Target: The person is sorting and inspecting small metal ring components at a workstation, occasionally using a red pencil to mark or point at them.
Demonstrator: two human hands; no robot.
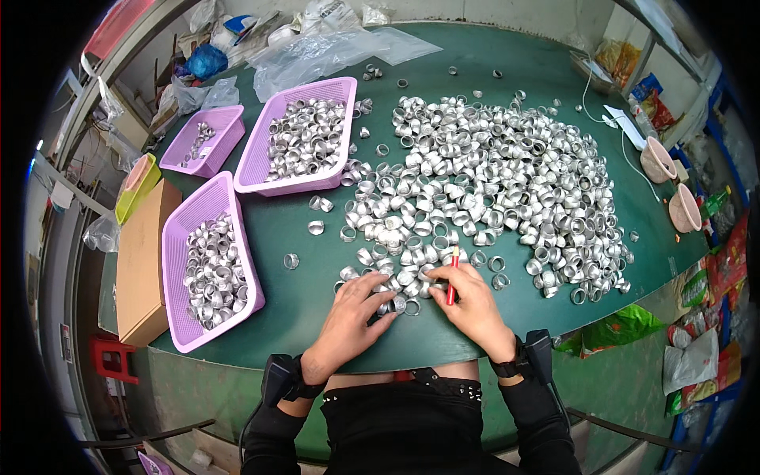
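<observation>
A big heap of short silvery metal rings (491,170) covers the middle and right of the green table (332,332). My left hand (348,315) is at the heap's near edge, fingers apart and curved toward several rings there; I cannot tell whether the fingertips touch them. To its right, my right hand (473,307) grips a thin red pen-like stick (452,286) with a yellowish upper end, which stands nearly upright. Between the two hands lie several loose rings (407,286).
To the left are three purple plastic baskets with rings inside: a near one (255,279), a taller-looking middle one (350,119) and a small back one (212,168). A cardboard box (142,265) stands beside them. Clear plastic sheets (317,65) lie at the back; pink bowls (682,208) sit far right.
</observation>
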